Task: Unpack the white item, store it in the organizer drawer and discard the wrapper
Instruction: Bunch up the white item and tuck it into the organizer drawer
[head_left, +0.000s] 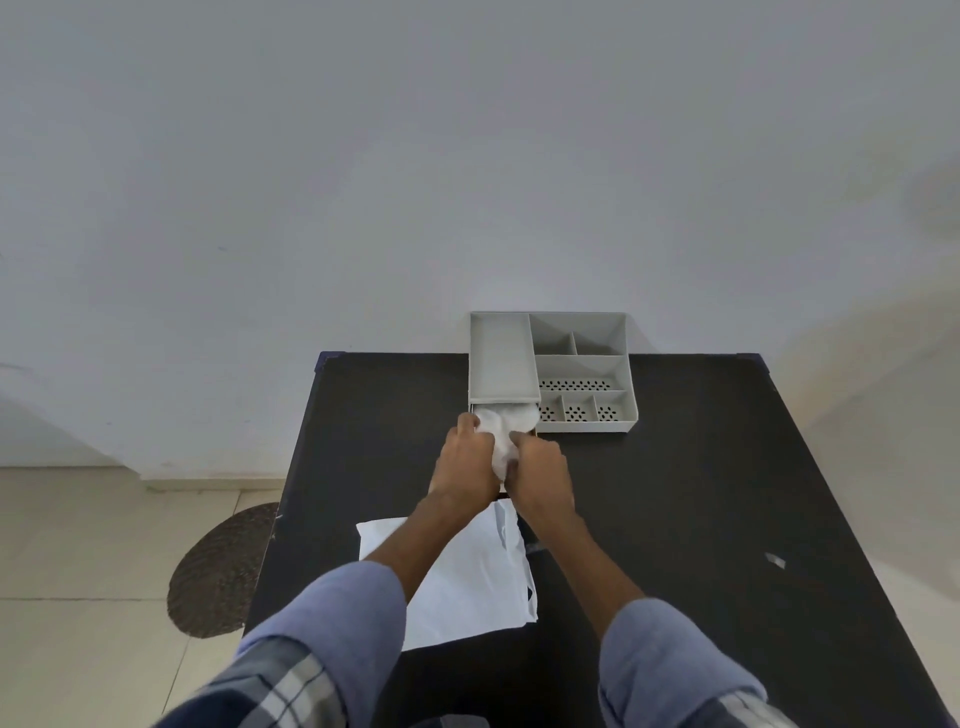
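A soft white item (503, 423) lies bunched in the pulled-out drawer of the grey organizer (501, 358) at the table's far edge. My left hand (465, 462) grips its left side and my right hand (540, 475) grips its right side, both just in front of the organizer. Most of the drawer is hidden under my hands. The white wrapper (472, 577) lies flat on the table below my forearms, partly covered by my left arm.
The organizer's right half has several open compartments (582, 384), some with perforated floors. The black table (701, 467) stands against a white wall. A small scrap (775, 560) lies at the right. A brown mat (218, 571) is on the tiled floor, left.
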